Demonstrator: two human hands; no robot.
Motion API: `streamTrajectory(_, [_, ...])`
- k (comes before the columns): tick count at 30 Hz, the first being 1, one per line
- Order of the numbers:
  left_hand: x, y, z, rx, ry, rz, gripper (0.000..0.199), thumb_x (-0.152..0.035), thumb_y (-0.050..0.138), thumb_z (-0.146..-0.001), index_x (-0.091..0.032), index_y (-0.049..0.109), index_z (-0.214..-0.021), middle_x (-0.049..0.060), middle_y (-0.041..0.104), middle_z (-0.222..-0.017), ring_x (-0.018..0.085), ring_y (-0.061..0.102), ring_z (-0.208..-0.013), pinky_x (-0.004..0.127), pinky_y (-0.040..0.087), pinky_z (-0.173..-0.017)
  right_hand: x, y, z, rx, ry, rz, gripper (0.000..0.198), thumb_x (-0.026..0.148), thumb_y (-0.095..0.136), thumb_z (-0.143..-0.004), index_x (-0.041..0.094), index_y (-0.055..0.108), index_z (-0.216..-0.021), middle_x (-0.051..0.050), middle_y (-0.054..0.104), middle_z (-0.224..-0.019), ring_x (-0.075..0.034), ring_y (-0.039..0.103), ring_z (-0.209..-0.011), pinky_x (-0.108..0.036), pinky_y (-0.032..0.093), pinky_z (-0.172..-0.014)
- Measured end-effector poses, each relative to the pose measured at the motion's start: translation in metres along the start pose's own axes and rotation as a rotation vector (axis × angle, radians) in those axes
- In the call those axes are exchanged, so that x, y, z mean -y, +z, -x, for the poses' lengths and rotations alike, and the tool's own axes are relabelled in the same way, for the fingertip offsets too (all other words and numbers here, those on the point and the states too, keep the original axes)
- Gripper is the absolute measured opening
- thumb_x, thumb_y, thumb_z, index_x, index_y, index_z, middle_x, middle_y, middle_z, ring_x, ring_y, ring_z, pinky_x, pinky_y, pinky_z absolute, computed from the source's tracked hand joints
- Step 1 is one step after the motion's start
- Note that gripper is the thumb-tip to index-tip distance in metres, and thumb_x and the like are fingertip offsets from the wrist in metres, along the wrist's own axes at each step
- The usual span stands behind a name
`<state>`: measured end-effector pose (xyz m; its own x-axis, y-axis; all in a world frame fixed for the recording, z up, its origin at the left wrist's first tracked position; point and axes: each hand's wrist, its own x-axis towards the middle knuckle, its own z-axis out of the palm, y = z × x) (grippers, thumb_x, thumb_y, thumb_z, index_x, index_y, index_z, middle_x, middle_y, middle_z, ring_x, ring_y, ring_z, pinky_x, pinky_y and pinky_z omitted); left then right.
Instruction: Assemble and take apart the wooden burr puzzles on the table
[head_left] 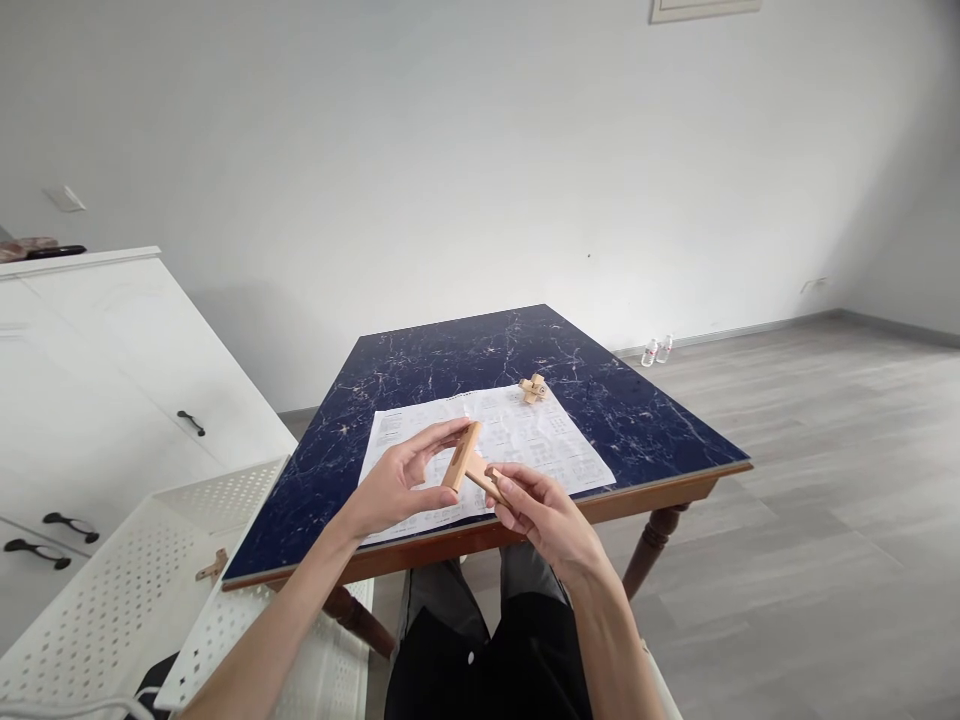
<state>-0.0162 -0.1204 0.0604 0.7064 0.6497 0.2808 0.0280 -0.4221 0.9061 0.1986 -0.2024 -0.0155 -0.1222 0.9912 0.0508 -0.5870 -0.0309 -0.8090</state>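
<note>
My left hand (pixel 401 480) pinches a flat wooden puzzle piece (pixel 461 457) with a slot in it, thumb at its lower end and fingers at its upper end. A second wooden piece (pixel 481 473), with a notch, is gripped between the thumb and fingers of my right hand (pixel 544 510). Its tip meets or overlaps the slotted piece; whether they are joined I cannot tell. Both hands are held above a printed instruction sheet (pixel 412 425). On the sheet's far right corner stands an assembled wooden burr puzzle (pixel 533 389).
The sheet lies on a dark blue marbled table (pixel 450 355) with a wooden edge. At the left, a white perforated rack (pixel 97 600) bears another wooden piece (pixel 212 567), beside a white cabinet (pixel 112 390). Two clear bottles (pixel 650 352) stand on the floor by the wall.
</note>
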Motion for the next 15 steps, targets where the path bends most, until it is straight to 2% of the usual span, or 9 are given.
streamTrajectory(5, [0.005,0.005,0.008,-0.085,0.042,0.024,0.079,-0.042,0.095,-0.078,-0.031,0.065,-0.15,0.012,0.058,-0.16,0.039,0.046,-0.154,0.055,0.032,-0.131,0.001,0.005,0.0,0.023,0.02,0.008,0.05,0.057,0.09,-0.081,0.017,0.08,-0.109,-0.004,0.072,-0.079,-0.007,0.046,-0.059,-0.025,0.027,-0.056])
streamTrajectory(10, [0.009,0.003,0.012,-0.079,0.036,0.039,0.079,-0.041,0.096,-0.078,-0.032,0.065,-0.15,0.012,0.058,-0.16,0.039,0.046,-0.154,0.056,0.033,-0.131,0.001,0.005,0.001,0.029,0.026,0.02,0.052,0.057,0.09,-0.081,0.016,0.079,-0.11,-0.004,0.072,-0.079,-0.007,0.046,-0.058,-0.026,0.026,-0.055])
streamTrajectory(15, [0.009,0.003,0.013,-0.036,0.016,0.075,0.083,-0.047,0.096,-0.076,-0.029,0.065,-0.15,0.015,0.058,-0.16,0.041,0.047,-0.152,0.058,0.033,-0.13,0.002,0.005,0.003,0.058,0.055,0.02,0.05,0.055,0.09,-0.082,0.016,0.078,-0.111,-0.005,0.072,-0.08,-0.008,0.049,-0.06,-0.026,0.029,-0.057])
